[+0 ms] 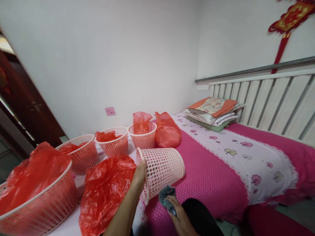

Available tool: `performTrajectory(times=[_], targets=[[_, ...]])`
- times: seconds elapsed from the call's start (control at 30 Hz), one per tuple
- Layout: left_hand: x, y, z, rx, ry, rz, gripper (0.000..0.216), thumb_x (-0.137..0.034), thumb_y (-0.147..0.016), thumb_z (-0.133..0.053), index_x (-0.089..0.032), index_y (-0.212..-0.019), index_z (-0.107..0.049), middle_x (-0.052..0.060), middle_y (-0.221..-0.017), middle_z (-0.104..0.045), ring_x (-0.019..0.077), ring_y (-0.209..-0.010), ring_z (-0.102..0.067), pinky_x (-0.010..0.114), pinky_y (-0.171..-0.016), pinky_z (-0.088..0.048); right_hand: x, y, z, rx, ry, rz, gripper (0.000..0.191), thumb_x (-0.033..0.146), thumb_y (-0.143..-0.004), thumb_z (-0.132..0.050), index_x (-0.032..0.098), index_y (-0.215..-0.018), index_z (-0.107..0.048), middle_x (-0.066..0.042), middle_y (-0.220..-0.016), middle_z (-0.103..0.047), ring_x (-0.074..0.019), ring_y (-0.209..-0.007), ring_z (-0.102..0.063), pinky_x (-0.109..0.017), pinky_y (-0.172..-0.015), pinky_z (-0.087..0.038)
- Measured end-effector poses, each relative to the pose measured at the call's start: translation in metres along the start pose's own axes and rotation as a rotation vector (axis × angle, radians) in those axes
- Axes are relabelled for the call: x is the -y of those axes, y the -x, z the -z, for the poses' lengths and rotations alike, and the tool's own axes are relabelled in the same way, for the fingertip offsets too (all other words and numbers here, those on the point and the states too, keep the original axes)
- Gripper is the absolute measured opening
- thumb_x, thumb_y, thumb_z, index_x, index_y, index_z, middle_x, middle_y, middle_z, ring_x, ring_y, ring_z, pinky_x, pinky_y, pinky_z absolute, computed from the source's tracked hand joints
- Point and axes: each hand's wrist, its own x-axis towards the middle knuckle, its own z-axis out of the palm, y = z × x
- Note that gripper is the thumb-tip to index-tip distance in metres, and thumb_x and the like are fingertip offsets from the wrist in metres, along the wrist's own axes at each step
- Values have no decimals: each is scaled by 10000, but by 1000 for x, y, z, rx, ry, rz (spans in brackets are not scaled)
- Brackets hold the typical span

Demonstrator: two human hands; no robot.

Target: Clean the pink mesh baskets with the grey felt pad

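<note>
A pale pink plastic basket (164,165) with a lattice wall lies tipped on its side on the bed. Its rim is gripped by my left hand (139,173), fingers partly hidden behind it. In my right hand (179,211) is a bunched grey-green cloth (167,196), just below the basket's wall; I cannot tell whether cloth and basket touch. Under my left forearm lies a crumpled red plastic bag (105,193).
Several pink baskets with red bags stand along the left, a large basket (44,209) closest. A filled red bag (168,131) sits by the wall. Folded bedding (213,111) lies at the headboard (265,101). A dotted pink bedspread (209,173) covers the bed.
</note>
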Motion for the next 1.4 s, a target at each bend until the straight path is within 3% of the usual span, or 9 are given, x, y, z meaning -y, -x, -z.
performTrajectory(times=[0.13,0.3,0.43,0.53,0.7,0.87,0.97,1.07,1.4], targets=[[-14,16,6,144,-135,67,236,-272,-795,-869,-168,-980,-767,149,-1008,-836,302,-963,-782,410,-906,-595,11,-15,1,-59,-367,-333,594,765,-773,-737,220,-983,-847,-136,-1007,-847,-424,-1081,-785,-606,-1080,-562],[-34,31,14,480,-275,130,211,-193,-728,-902,-171,-906,-790,97,-897,-806,206,-791,-707,315,-784,-522,30,-22,35,-116,-656,-604,654,744,-599,-901,188,-934,-817,-123,-922,-846,-389,-984,-812,-534,-1002,-610],[-28,22,13,281,-154,80,214,-273,-787,-897,-162,-900,-753,63,-844,-760,176,-726,-657,309,-748,-490,32,-29,88,-197,-834,-762,574,598,-616,-925,172,-980,-804,-174,-963,-848,-392,-973,-827,-517,-909,-658],[-18,14,12,172,-94,30,219,-356,-858,-845,-181,-881,-716,21,-793,-734,154,-683,-625,285,-725,-480,31,-43,134,-449,-770,-788,481,557,-646,-882,185,-937,-791,-183,-952,-849,-381,-896,-830,-503,-837,-680],[-12,10,5,112,-15,27,246,-384,-1019,-623,-176,-1048,-752,111,-999,-831,234,-863,-758,355,-831,-580,40,-82,176,-820,-237,-457,592,714,-740,-708,163,-946,-775,-165,-898,-830,-340,-837,-796,-413,-689,-644],[-13,14,-7,14,125,98,337,-321,-1067,-533,-113,-1259,-717,192,-1085,-854,311,-1042,-821,477,-988,-631,47,-135,136,-647,29,-201,626,720,-833,-578,145,-947,-798,-146,-822,-809,-330,-772,-759,-428,-706,-617],[-13,14,-7,-16,145,128,358,-319,-1082,-515,-102,-1299,-698,204,-1097,-855,310,-1041,-833,471,-985,-646,44,-158,98,-549,114,-31,626,661,-855,-575,168,-1175,-793,-181,-1233,-807,-366,-1154,-739,-507,-1013,-590],[-13,13,-3,-36,150,118,354,-316,-1077,-537,-93,-1295,-703,210,-1110,-854,307,-1035,-836,457,-985,-649,38,-169,72,-518,224,89,629,560,-900,-566,155,-1355,-721,-197,-1567,-623,-364,-1485,-530,-582,-1252,-390],[-12,12,-7,7,141,136,421,-388,-1090,-500,-88,-1293,-716,201,-1096,-862,296,-1031,-839,452,-1019,-639,66,-186,23,-337,469,296,476,276,-965,-561,169,-1412,-684,-180,-1568,-628,-329,-1510,-517,-622,-1276,-344]])
